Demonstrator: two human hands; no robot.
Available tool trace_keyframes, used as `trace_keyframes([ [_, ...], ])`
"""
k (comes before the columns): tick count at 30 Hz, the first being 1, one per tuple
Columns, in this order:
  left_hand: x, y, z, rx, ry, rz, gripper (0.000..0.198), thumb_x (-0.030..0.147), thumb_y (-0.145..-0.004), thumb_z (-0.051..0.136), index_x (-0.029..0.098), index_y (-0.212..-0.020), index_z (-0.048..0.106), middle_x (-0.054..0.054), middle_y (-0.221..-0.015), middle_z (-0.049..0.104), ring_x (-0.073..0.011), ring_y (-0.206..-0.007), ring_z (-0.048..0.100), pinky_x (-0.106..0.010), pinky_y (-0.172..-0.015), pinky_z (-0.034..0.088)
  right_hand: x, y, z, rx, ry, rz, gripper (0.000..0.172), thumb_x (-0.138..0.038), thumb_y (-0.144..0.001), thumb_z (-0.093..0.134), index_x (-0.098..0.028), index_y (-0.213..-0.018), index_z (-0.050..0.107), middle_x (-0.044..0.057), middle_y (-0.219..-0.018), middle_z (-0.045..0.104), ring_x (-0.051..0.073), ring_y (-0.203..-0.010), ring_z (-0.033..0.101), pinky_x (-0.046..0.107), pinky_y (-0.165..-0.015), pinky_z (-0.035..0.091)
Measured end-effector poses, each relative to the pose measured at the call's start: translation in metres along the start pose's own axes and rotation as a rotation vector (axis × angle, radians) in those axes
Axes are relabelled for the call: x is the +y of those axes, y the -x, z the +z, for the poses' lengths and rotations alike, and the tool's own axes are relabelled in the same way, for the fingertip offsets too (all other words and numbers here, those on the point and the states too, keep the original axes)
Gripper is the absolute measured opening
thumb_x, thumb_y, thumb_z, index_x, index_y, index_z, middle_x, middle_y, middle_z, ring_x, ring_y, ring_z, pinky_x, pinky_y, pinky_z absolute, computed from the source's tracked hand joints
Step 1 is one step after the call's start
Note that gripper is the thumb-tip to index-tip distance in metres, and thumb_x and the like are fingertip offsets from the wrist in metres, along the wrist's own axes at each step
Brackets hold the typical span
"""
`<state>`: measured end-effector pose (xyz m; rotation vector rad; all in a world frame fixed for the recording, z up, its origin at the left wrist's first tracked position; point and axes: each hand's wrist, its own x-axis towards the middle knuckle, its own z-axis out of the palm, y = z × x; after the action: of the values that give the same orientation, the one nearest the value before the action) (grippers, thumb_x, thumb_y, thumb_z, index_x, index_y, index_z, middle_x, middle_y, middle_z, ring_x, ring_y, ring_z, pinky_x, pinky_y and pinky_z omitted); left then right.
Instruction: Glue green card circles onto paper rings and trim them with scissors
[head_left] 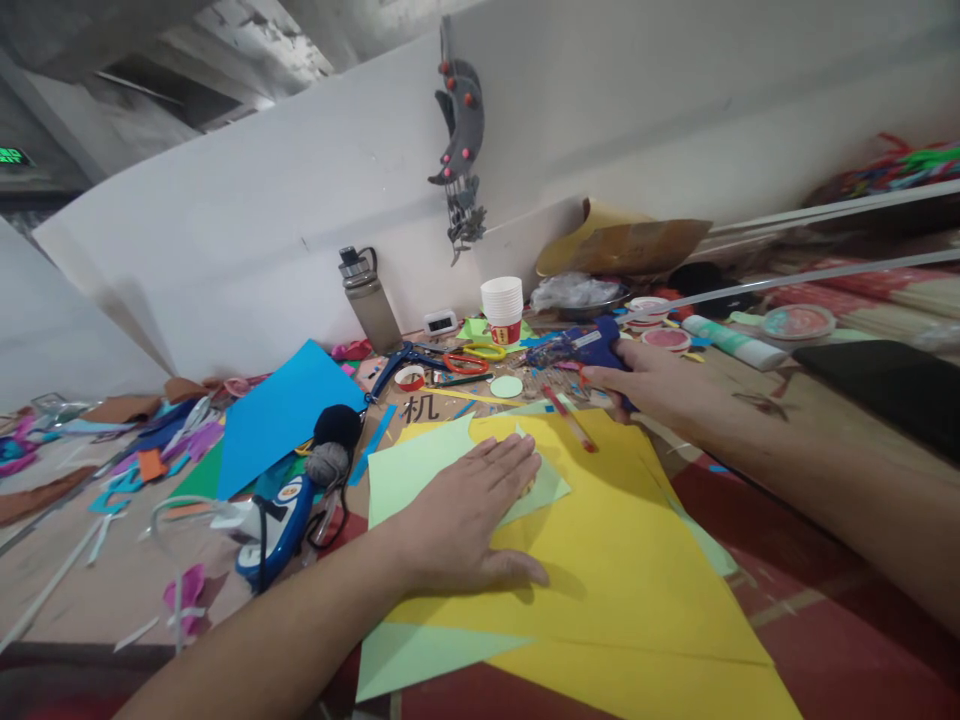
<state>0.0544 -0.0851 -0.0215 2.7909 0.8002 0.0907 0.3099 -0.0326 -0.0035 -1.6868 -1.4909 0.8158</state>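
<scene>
My left hand (480, 510) lies flat, fingers stretched, on a pale green sheet of paper (412, 465). Beneath that are large yellow sheets (615, 560), with another pale green corner (427, 655) showing at the front. To the right, my right hand (637, 370) is closed around a blue glue gun (592, 345), whose front end points left over the table. A red-capped pen (571, 420) rests at the yellow paper's far edge, near the right hand. Scissors with red and yellow handles (472, 358) lie beyond the paper.
A grey bottle (371, 305) and stacked paper cups (502, 300) stand by the white wall. Blue card (289, 420), dark yarn balls (335, 430) and a blue-and-white device (277, 530) are on the left. A black flat object (892, 390) and a white-green tube (735, 342) lie right.
</scene>
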Motion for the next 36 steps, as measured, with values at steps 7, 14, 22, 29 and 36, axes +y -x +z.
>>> trace_keyframes([
  [7, 0.001, 0.000, -0.001, -0.012, 0.006, -0.006, 0.097, 0.074, -0.082, 0.045, 0.009, -0.152, 0.025, -0.016, -0.159, 0.017, -0.0264, -0.149, 0.012, -0.045, -0.123, 0.010, 0.001, -0.003, 0.002, 0.005, 0.025, -0.011, 0.019, -0.023, -0.088, 0.058, -0.020, -0.072, 0.047, -0.006, -0.046, 0.052, 0.010, -0.041, 0.050, 0.022, -0.043, 0.039],
  [14, 0.001, 0.000, -0.003, -0.004, 0.014, -0.019, 0.101, 0.076, -0.080, 0.045, 0.011, -0.153, 0.020, -0.014, -0.161, 0.013, -0.0267, -0.150, 0.010, -0.046, -0.123, 0.011, 0.006, -0.005, 0.002, -0.007, 0.035, -0.006, 0.018, -0.023, -0.089, 0.057, -0.020, -0.074, 0.047, -0.006, -0.047, 0.053, 0.010, -0.041, 0.051, 0.021, -0.044, 0.039],
  [22, 0.002, -0.001, -0.001, 0.000, 0.021, -0.038, 0.097, 0.074, -0.082, 0.044, 0.012, -0.153, 0.023, -0.014, -0.160, 0.018, -0.0269, -0.149, 0.013, -0.046, -0.123, 0.012, 0.001, -0.001, 0.000, 0.000, 0.062, 0.012, 0.022, -0.023, -0.090, 0.058, -0.020, -0.071, 0.047, -0.006, -0.045, 0.053, 0.009, -0.042, 0.051, 0.019, -0.043, 0.038],
  [29, 0.000, 0.000, 0.000, -0.014, 0.024, -0.026, 0.098, 0.075, -0.082, 0.044, 0.011, -0.153, 0.022, -0.014, -0.160, 0.015, -0.0265, -0.150, 0.011, -0.045, -0.123, 0.009, 0.010, -0.010, 0.003, -0.030, -0.016, -0.004, 0.017, -0.022, -0.090, 0.057, -0.021, -0.076, 0.047, -0.007, -0.046, 0.053, 0.011, -0.039, 0.051, 0.021, -0.041, 0.040],
  [36, 0.000, 0.002, 0.000, 0.012, 0.042, -0.016, 0.097, 0.074, -0.082, 0.044, 0.012, -0.153, 0.023, -0.014, -0.160, 0.016, -0.0270, -0.149, 0.012, -0.044, -0.123, 0.010, 0.008, -0.007, 0.004, -0.012, -0.022, -0.006, 0.015, -0.023, -0.088, 0.056, -0.021, -0.076, 0.047, -0.007, -0.045, 0.052, 0.011, -0.039, 0.051, 0.022, -0.042, 0.040],
])
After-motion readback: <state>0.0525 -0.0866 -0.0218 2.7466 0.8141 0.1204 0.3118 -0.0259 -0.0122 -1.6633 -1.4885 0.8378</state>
